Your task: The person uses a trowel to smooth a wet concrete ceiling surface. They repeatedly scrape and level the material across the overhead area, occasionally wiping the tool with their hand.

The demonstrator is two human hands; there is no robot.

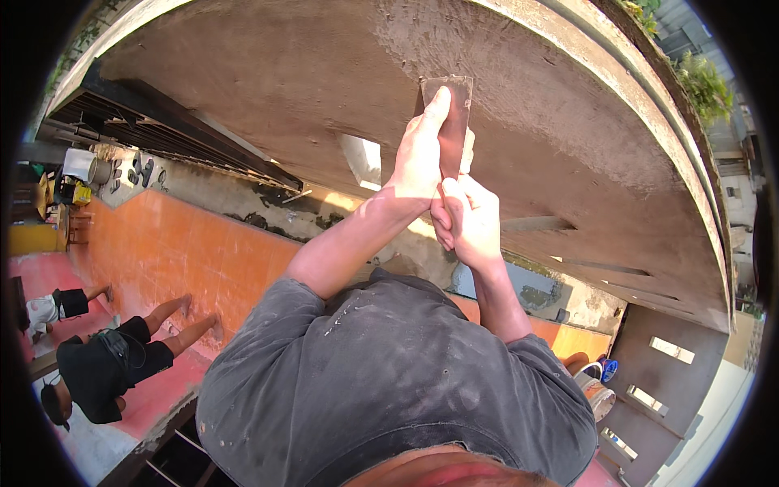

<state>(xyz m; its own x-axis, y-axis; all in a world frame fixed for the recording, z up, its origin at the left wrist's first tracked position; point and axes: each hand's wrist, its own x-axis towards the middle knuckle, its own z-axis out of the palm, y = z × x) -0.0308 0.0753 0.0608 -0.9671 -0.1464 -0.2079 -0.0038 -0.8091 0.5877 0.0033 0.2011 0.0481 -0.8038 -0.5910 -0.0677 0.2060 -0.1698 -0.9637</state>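
Note:
A flat rectangular trowel (pixel 458 122) with a brown, worn-edged blade stands nearly upright against a brown plastered wall (pixel 284 73). My left hand (pixel 419 158) is closed around it, its thumb lying along the blade's face and fingertips showing past the right edge. Just below, my right hand (pixel 472 217) is curled shut at the trowel's lower end, close to my left wrist. What its fingers grip is hidden. Rougher, grooved plaster (pixel 535 73) covers the wall to the upper right of the blade.
The wall has slot openings, one a bright gap (pixel 361 158) left of my hands. A dark slatted frame (pixel 178 134) lies at left. Below is an orange floor (pixel 191 239). Two people, one in black clothes (pixel 105 369), are at lower left. A bucket (pixel 599 398) stands at lower right.

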